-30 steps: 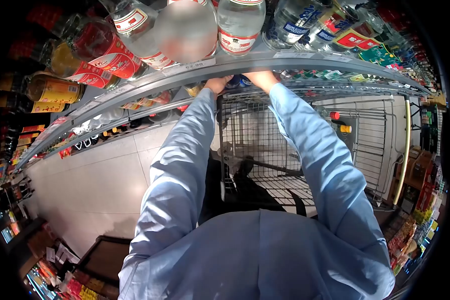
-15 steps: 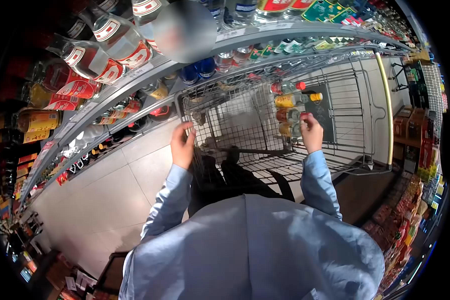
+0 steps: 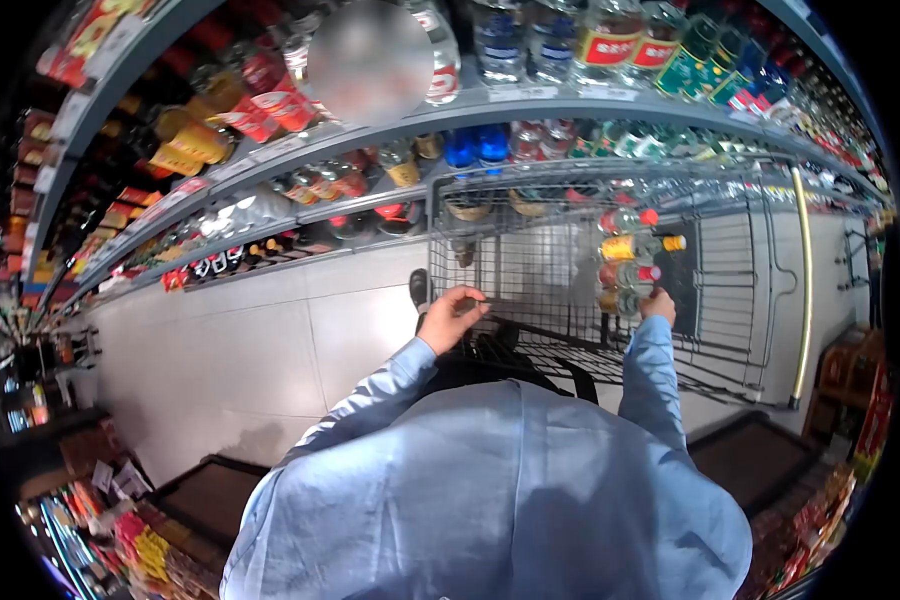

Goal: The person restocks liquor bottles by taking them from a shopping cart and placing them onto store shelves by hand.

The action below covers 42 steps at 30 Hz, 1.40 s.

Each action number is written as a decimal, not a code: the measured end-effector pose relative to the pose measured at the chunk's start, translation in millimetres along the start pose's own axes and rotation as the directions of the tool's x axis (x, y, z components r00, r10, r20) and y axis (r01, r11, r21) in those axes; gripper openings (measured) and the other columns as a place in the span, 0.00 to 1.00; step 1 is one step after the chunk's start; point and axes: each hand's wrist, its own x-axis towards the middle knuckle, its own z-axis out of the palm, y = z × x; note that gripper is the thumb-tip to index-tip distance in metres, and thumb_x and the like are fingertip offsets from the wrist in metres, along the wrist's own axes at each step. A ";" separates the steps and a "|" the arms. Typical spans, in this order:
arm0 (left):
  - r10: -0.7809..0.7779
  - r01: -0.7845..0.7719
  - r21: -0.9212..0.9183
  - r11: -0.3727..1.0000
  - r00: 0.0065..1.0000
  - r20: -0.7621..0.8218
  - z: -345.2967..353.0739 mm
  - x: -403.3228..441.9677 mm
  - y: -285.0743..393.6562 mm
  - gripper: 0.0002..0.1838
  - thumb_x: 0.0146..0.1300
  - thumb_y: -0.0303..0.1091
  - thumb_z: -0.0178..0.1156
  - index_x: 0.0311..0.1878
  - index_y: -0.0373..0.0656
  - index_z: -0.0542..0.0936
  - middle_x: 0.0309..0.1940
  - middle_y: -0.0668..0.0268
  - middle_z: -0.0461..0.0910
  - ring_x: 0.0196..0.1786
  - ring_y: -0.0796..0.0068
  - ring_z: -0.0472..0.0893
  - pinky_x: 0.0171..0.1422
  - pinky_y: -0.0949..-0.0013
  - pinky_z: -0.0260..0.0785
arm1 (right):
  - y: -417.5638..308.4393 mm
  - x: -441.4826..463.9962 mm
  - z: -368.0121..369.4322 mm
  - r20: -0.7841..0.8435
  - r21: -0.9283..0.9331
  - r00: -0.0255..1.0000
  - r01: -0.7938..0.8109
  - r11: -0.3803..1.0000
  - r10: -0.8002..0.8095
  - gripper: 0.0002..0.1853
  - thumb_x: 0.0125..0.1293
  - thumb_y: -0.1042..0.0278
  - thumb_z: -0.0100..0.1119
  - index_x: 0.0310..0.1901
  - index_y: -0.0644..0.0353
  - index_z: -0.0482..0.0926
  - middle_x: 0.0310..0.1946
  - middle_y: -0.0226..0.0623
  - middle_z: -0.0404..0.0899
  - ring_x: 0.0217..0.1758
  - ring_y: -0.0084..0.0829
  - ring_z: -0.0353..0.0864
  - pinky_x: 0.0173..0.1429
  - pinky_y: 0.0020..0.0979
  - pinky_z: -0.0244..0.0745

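Note:
Several bottles lie side by side in the wire shopping cart (image 3: 725, 325). Among them are a clear bottle with a red cap (image 3: 625, 221), a yellow-labelled bottle (image 3: 622, 247) and another red-capped bottle (image 3: 622, 274). My right hand (image 3: 658, 306) is closed at the cap end of the nearest bottle (image 3: 613, 301); its fingers cover the cap. Over the cart's near left side is my left hand (image 3: 452, 322), fingers bent, with a gap between thumb and forefinger. It holds nothing that I can see; whether it touches the wire is unclear.
Shelves of bottles (image 3: 610, 45) run along the far side behind a grey shelf edge (image 3: 530, 108). Pale floor tiles (image 3: 220, 350) stretch to the left. A dark low platform (image 3: 755, 455) and packaged goods (image 3: 820, 530) border the near right. A shoe (image 3: 419, 288) shows beside the cart.
The view has swung, so shelf and cart appear farther right and lower. My right hand has moved from beside a red cap to the nearest bottle's cap end. My left hand's fingers have curled more.

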 end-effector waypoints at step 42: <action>-0.228 0.347 -0.793 0.500 0.937 0.266 17.1 -21.5 89.7 0.29 0.60 0.53 0.48 0.57 0.40 0.65 0.53 0.57 0.70 0.53 0.64 0.73 0.53 0.57 0.67 | -151.3 -157.6 -158.8 -0.019 0.771 0.853 -0.320 -0.551 -0.521 0.14 0.61 0.60 0.53 0.22 0.56 0.66 0.19 0.29 0.67 0.26 0.26 0.68 0.44 0.35 0.70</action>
